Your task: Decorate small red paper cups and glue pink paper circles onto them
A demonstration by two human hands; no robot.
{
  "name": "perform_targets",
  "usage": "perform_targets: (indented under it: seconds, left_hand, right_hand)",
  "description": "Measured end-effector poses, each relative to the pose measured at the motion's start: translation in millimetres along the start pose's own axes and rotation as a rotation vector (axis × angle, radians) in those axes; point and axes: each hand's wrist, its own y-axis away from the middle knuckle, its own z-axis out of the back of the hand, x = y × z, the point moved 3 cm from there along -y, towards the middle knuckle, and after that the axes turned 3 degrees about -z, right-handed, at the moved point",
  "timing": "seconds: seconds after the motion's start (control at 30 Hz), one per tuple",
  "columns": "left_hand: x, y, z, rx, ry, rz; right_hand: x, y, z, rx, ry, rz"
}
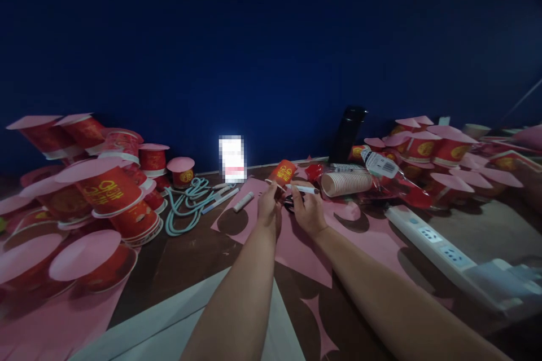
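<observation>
A small red paper cup (284, 171) with gold lettering is tilted in my left hand (270, 203), its rim toward me and the fingers closed on it. My right hand (310, 211) pinches a slim white pen-like tube (301, 189), whose tip is close to the cup's rim. Between the hands lies a dark looped thing (289, 203), partly hidden, possibly scissor handles. Pink paper (292, 254) with round holes cut out spreads under both hands. Left of my left hand, a short white tube (244, 201) rests on that paper.
Red cups topped with pink discs (105, 180) crowd the left; more cups (423, 149) stand at right. A stack of nested paper cups (346, 183), a black bottle (348, 132), a power strip (440, 248), a coiled teal cable (180, 217) and a lit, blurred screen (232, 158) surround the work area.
</observation>
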Motion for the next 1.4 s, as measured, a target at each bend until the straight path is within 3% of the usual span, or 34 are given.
perform_targets:
  seconds: [0.13,0.7,0.97,1.4]
  left_hand:
    - [-1.7,3.7,-3.5,0.039,-0.043,-0.018]
    - [-4.1,3.9,-5.6,-0.012,-0.071,-0.078]
    - [-4.9,6.6,-3.6,-0.062,-0.169,-0.043]
    - [-9.5,9.2,-8.3,-0.061,-0.116,-0.074]
  right_hand:
    - [-1.4,0.3,-0.5,0.003,-0.001,-0.010]
    - [1.5,0.7,0.2,-0.004,0.015,0.010]
    - [1.3,-1.5,5.2,-0.049,-0.021,-0.014]
    - [0.7,-3.0,4.8,-0.042,0.007,0.010]
